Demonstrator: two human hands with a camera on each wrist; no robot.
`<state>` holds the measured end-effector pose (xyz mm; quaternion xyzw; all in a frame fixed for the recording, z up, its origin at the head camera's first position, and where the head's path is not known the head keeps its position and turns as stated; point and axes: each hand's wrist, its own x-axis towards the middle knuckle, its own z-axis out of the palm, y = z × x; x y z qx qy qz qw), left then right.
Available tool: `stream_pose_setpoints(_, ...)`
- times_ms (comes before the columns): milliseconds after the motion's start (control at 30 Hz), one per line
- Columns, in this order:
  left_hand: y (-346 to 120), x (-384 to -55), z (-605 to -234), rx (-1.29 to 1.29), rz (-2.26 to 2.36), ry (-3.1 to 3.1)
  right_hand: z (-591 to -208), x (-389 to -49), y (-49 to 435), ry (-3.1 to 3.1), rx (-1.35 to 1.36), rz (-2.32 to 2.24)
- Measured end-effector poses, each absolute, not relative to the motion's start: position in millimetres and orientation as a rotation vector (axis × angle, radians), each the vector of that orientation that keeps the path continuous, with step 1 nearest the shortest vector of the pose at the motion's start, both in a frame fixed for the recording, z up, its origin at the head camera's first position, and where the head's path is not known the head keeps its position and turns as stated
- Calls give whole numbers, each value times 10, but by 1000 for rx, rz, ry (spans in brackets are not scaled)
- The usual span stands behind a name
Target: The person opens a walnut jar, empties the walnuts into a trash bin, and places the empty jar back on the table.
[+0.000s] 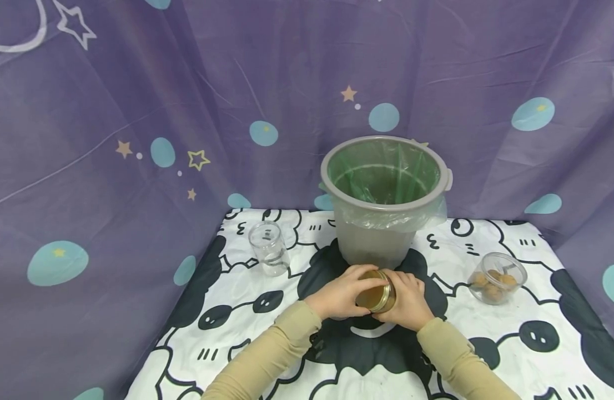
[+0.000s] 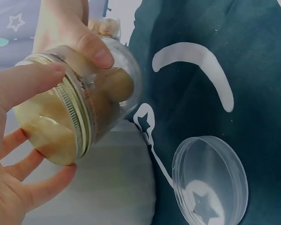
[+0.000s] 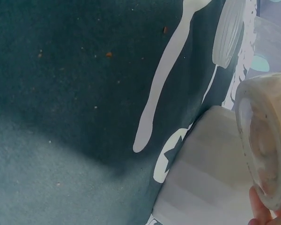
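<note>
My two hands hold a clear jar [image 2: 105,101] with a gold screw lid [image 2: 44,124], tilted in front of the bin. The left hand [image 1: 338,294] grips the lid, its thumb and fingers spread round the rim. The right hand [image 1: 406,300] grips the jar's body. Brown round pieces show through the jar wall in the left wrist view. The jar's base [image 3: 264,145] is at the right edge of the right wrist view. Below the hands, a shallow clear plastic lid [image 2: 210,161] lies on the dark part of the cloth.
A grey bin [image 1: 374,239] with a green liner stands just behind the hands. An uncapped clear jar [image 1: 269,247] stands at the left. At the right, a clear tub [image 1: 509,264] holds several brown balls. Small crumbs [image 3: 108,55] dot the patterned cloth [image 1: 412,383].
</note>
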<state>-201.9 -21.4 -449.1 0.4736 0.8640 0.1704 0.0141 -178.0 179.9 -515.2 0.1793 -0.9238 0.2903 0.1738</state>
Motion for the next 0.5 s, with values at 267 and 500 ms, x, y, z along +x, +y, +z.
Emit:
stream_pose_setpoints(267, -210, -2031, -4487, 1457, 592, 2697, -5165, -1778, 1773, -2619, 505, 838)
stream_pose_setpoints(500, -196, -2012, -4507, 1317, 735, 2721, -5141, -1770, 1763, -2635, 481, 849)
